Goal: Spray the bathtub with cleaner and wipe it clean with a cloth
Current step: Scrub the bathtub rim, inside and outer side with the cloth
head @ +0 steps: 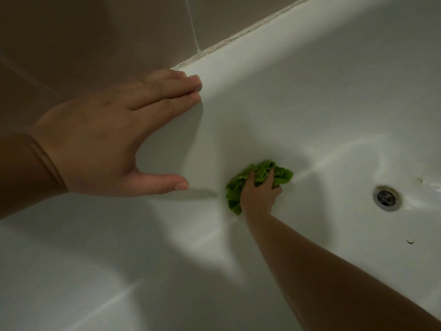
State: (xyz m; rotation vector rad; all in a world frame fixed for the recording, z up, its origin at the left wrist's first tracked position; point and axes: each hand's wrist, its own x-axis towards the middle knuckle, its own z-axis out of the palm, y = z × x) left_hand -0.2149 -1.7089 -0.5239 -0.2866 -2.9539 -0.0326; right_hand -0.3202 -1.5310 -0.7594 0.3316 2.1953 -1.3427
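Beside cloth [260,177], drain [385,199], tiled wall [95,44] behind bathtub [310,91]

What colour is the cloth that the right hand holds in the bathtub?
The cloth is bright green, plain, without pattern; the head view shows it.

The bathtub [310,96] under me looks like smooth white enamel or acrylic, I cannot tell which, with a soft gloss that throws pale streaks of light across its floor. The cloth [261,174] in my right hand [259,195] is bright green fabric, crumpled and nubbly, matt all over. The drain [384,198] is shiny metal, ringed in chrome. The wall tiles [95,39] are brownish, smooth and faintly sheened, with a pale grout line. The seam [241,35] between tile and tub looks rough, crumbly and chalky.
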